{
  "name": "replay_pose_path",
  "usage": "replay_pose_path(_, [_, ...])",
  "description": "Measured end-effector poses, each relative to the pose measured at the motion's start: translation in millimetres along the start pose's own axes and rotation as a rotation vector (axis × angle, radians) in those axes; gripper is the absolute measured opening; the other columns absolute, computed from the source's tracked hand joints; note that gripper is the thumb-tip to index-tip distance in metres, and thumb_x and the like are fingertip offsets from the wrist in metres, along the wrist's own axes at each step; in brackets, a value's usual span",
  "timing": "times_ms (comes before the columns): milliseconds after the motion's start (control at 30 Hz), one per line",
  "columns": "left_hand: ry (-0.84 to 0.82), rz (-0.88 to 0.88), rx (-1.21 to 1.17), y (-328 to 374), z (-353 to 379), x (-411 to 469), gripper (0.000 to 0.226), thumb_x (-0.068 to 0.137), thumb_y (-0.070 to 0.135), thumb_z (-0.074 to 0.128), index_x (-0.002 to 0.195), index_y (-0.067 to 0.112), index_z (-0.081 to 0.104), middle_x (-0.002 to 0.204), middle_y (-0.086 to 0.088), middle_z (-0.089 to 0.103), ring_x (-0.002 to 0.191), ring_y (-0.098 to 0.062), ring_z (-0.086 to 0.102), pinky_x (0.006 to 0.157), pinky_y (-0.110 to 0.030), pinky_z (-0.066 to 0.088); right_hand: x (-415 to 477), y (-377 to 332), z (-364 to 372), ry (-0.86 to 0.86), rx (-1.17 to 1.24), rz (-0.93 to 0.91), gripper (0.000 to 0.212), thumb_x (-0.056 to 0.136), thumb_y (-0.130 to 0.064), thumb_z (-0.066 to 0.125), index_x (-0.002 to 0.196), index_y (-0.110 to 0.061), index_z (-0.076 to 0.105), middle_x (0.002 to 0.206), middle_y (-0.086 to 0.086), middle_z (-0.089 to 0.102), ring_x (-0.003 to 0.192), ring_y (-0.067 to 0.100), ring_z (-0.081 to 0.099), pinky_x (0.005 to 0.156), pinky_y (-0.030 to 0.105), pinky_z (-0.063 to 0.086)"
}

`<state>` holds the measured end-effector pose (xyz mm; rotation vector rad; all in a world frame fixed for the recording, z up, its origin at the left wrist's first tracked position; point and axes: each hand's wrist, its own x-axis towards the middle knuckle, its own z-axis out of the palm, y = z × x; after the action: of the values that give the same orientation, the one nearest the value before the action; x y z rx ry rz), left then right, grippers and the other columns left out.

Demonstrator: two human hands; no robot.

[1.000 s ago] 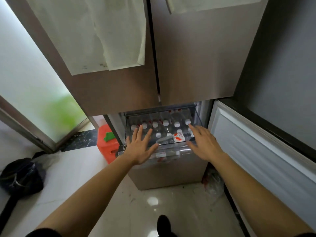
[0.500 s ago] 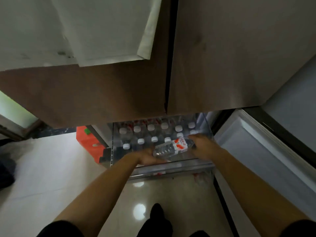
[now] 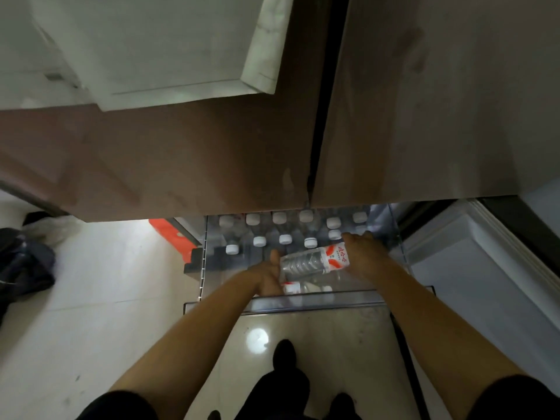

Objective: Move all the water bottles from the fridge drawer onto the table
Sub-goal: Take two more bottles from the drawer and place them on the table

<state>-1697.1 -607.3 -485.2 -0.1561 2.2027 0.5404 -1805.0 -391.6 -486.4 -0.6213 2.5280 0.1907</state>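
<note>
Here, curled round one lying water bottle (image 3: pixel 312 263): left hand (image 3: pixel 266 277) at its clear 9 o'clock end, right hand (image 3: pixel 363 256) at its red-labelled 3 o'clock end. Front of the fridge drawer (image 3: pixel 303 304); toward 12, eleven upright white-capped bottles (image 3: pixel 285 239); underneath, a second lying bottle (image 3: pixel 292 287).

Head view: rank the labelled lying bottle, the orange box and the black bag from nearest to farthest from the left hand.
1. labelled bottle: touching the left hand, just to its right, over the drawer.
2. orange box: off to the left, beside the drawer.
3. black bag: at the far left edge, on the floor.
</note>
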Motion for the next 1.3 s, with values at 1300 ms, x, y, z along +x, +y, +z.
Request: replay_pose_path(1300, [0.433, -0.004, 0.147, 7, -9, 4, 0.070, 0.075, 0.038, 0.076, 0.136, 0.019, 0.046, 0.123, -0.006, 0.065, 0.110, -0.028, 0.062, 0.085, -0.035, 0.051, -91, 34, -20, 0.600, 0.992, 0.261, 0.094, 0.057, -0.037, 0.095, 0.136, -0.018, 0.048, 0.128, 0.003, 0.059, 0.114, 0.022, 0.057, 0.097, 0.040, 0.050])
